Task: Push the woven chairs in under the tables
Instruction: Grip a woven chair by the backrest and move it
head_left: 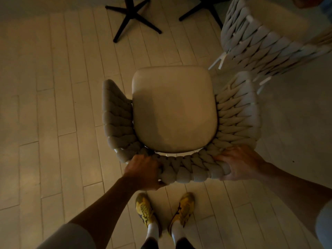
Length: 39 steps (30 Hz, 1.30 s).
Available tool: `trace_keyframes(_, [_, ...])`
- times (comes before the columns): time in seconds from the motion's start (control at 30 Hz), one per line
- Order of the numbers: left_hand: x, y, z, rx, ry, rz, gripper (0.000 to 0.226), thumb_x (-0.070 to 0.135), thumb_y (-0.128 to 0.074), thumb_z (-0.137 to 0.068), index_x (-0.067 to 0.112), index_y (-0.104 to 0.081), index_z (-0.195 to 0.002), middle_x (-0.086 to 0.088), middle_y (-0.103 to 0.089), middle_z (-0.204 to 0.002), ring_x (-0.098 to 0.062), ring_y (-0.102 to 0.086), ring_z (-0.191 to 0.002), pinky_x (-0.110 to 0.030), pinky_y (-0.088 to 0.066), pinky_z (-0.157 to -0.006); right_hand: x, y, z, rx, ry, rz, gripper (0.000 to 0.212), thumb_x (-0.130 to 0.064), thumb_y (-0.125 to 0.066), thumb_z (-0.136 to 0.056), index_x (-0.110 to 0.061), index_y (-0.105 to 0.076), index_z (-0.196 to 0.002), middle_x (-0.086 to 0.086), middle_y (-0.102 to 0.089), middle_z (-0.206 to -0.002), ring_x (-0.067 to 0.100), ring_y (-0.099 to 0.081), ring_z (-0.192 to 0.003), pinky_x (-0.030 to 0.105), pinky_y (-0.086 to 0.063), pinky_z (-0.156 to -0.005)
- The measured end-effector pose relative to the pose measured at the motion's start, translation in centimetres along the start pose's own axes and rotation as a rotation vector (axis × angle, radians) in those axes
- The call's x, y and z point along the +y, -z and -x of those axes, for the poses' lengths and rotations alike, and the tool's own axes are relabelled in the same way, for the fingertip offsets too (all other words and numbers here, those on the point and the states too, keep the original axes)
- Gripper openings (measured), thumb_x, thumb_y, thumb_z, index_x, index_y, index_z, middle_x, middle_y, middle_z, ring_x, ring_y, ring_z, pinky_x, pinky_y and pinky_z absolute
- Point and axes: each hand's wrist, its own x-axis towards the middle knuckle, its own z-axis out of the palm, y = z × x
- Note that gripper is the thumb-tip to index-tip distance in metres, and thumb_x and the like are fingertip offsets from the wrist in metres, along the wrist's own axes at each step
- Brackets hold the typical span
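Note:
A beige woven chair [186,168] with a smooth cream seat cushion [174,108] stands right in front of me, seen from above. My left hand [143,172] grips the left end of its thick braided backrest. My right hand [240,162] grips the right end of the same backrest. Its seat faces away from me toward two black cross-shaped table bases [132,17] at the top of the view. The table tops are out of view.
A second woven chair [265,42] stands at the upper right, close to the first chair's right arm. The second table base [206,8] is beside it. Pale plank floor [53,105] stretches to the left. My yellow shoes [145,211] are just behind the chair.

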Motion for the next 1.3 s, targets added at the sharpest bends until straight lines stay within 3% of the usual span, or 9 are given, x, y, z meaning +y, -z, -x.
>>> trace_keyframes(0.17, [0.6, -1.7, 1.4, 0.027, 0.037, 0.043, 0.088, 0.102, -0.026, -0.068, 0.036, -0.066, -0.11, 0.012, -0.066, -0.086, -0.015, -0.064, -0.078, -0.032, -0.055, -0.075, 0.4, 0.1, -1.1, -0.039, 0.102, -0.021, 0.064, -0.089, -0.059, -0.062, -0.038, -0.074, -0.099, -0.015, -0.074, -0.084, 0.014, -0.071, -0.077, 0.03, -0.055, -0.065])
trace_keyframes(0.4, [0.4, -3.0, 2.4, 0.099, 0.154, 0.079, 0.099, 0.103, -0.01, -0.066, 0.035, -0.068, -0.107, 0.01, -0.067, -0.077, -0.014, -0.064, -0.071, -0.03, -0.055, -0.071, 1.4, 1.5, -5.1, -0.029, 0.203, -0.002, 0.058, -0.086, -0.056, -0.067, -0.039, -0.073, -0.096, -0.014, -0.074, -0.086, 0.01, -0.069, -0.078, 0.031, -0.053, -0.066])
trace_keyframes(0.63, [-0.4, -2.6, 2.3, 0.068, 0.196, 0.097, 0.069, 0.084, -0.037, -0.075, 0.04, -0.061, -0.122, 0.011, -0.07, -0.094, -0.015, -0.066, -0.084, -0.03, -0.053, -0.075, 2.0, 2.9, -7.9, -0.012, 0.25, 0.056, 0.065, -0.088, -0.046, -0.065, -0.042, -0.072, -0.103, -0.016, -0.074, -0.094, 0.01, -0.069, -0.085, 0.028, -0.051, -0.07])
trace_keyframes(0.87, [-1.4, -2.4, 2.5, 0.082, 0.137, 0.129, 0.061, 0.074, -0.031, -0.078, 0.042, -0.064, -0.118, 0.016, -0.07, -0.089, -0.006, -0.064, -0.076, -0.024, -0.052, -0.068, 1.7, 2.5, -7.7, 0.044, 0.219, 0.053, 0.064, -0.089, -0.048, -0.066, -0.036, -0.072, -0.092, -0.014, -0.074, -0.087, 0.01, -0.068, -0.081, 0.03, -0.05, -0.071])
trace_keyframes(0.97, [-2.7, -2.3, 2.8, 0.061, 0.126, 0.141, 0.05, 0.072, -0.047, -0.083, 0.044, -0.063, -0.121, 0.018, -0.07, -0.091, -0.003, -0.064, -0.077, -0.023, -0.053, -0.07, 0.9, 2.4, -8.0, 0.068, 0.207, 0.047, 0.065, -0.089, -0.048, -0.066, -0.034, -0.072, -0.091, -0.012, -0.074, -0.086, 0.012, -0.068, -0.08, 0.032, -0.051, -0.072])
trace_keyframes(1.2, [-6.6, -0.8, 3.3, 0.054, 0.119, 0.081, 0.059, 0.078, -0.053, -0.079, 0.05, -0.055, -0.131, 0.019, -0.07, -0.107, -0.005, -0.065, -0.09, -0.027, -0.053, -0.079, -1.8, 2.0, -9.3, 0.173, 0.156, 0.06, 0.066, -0.091, -0.049, -0.067, -0.032, -0.073, -0.086, -0.012, -0.074, -0.078, 0.013, -0.067, -0.073, 0.029, -0.05, -0.066])
trace_keyframes(1.3, [-7.2, -0.6, 3.5, 0.048, 0.122, 0.069, 0.067, 0.088, -0.049, -0.076, 0.051, -0.056, -0.131, 0.022, -0.069, -0.105, -0.001, -0.06, -0.084, -0.025, -0.051, -0.079, -2.4, 2.2, -9.7, 0.188, 0.142, 0.048, 0.065, -0.091, -0.052, -0.067, -0.032, -0.074, -0.085, -0.012, -0.074, -0.078, 0.013, -0.066, -0.072, 0.028, -0.047, -0.064])
